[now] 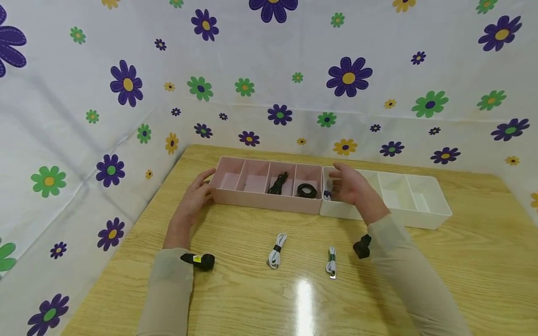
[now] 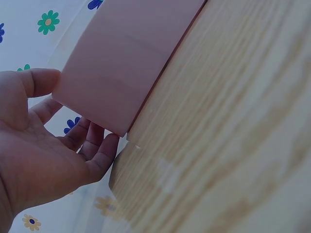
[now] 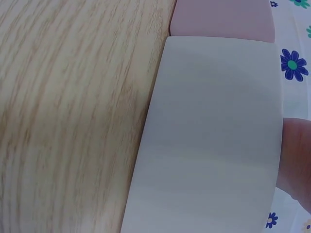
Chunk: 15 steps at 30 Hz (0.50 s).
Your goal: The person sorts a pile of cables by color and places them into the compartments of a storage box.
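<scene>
A pink divided box [image 1: 265, 200] stands end to end with a white divided box [image 1: 420, 220] on the table. At the pink box's left end rests my left hand [image 1: 192, 198], thumb and fingertips touching its end wall [image 2: 112, 73] with bent, loose fingers. My right hand [image 1: 353, 185] is over the white box's leftmost part, fingers spread loosely beside a bundled cable with a dark tie [image 1: 327, 195]. In the right wrist view the white wall [image 3: 209, 136] hides most of that hand. The pink box holds a black bundled cable [image 1: 277, 184] and a black ring-shaped coil [image 1: 306, 190].
Two white tied cables lie in front of the boxes: one with a black tie [image 1: 275, 254], another with a green tie [image 1: 331, 261]. A flower-print cloth [image 1: 252, 60] hangs behind the wooden table [image 1: 248, 298]. Black wrist cameras [image 1: 203, 262] sit at both cuffs.
</scene>
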Tool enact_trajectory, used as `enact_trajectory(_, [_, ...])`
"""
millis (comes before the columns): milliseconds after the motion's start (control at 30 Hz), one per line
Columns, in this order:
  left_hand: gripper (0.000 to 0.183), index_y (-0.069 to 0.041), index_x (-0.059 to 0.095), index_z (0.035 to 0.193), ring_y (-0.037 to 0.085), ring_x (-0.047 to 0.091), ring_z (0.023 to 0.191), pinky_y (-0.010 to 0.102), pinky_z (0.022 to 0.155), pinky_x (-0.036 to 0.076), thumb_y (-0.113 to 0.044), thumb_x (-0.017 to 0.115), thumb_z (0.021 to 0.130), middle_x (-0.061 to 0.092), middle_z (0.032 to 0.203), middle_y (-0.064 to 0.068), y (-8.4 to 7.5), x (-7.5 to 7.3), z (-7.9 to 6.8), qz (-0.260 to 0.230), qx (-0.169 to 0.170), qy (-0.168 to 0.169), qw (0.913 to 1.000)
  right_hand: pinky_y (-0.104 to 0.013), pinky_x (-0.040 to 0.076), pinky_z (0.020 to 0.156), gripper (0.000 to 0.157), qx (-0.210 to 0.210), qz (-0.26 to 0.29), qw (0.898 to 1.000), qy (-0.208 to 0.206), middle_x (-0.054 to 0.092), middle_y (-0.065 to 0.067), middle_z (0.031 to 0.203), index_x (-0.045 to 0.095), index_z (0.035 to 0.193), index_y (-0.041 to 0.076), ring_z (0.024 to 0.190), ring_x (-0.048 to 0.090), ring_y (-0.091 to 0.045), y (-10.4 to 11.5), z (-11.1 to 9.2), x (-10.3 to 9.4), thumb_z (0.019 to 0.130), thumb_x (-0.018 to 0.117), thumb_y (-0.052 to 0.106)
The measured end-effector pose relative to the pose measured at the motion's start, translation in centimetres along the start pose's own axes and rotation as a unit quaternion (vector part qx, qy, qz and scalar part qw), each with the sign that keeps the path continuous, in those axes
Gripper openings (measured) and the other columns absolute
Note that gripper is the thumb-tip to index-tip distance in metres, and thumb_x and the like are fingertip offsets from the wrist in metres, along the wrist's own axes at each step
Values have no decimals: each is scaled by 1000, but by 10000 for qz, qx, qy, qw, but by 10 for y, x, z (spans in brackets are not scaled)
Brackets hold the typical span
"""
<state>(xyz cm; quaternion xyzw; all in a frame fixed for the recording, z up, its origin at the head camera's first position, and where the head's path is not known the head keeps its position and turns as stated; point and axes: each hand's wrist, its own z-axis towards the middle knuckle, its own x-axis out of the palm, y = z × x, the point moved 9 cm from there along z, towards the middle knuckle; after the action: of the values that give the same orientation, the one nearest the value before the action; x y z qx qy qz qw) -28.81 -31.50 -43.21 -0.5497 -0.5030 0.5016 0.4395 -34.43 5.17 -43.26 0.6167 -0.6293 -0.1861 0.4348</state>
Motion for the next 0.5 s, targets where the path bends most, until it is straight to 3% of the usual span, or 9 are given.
enact_trajectory(300, [58, -18, 23, 160, 33, 32, 140, 34, 98, 40, -9, 33, 103, 24, 159, 19, -5, 0, -1, -30, -38, 22, 10000, -42, 9, 121, 67, -194, -84, 9997, 128, -8, -13, 166, 4, 160, 6, 152, -2, -30, 10, -10, 2, 108, 30, 40])
enact_trajectory(500, [58, -15, 23, 159, 32, 32, 140, 31, 96, 41, -8, 32, 103, 24, 160, 17, -2, 3, 1, -53, -48, 51, 10000, -42, 8, 121, 63, -423, 49, 9985, 347, -9, -13, 166, 6, 160, 8, 152, -3, -32, 14, -26, -1, 109, 28, 39])
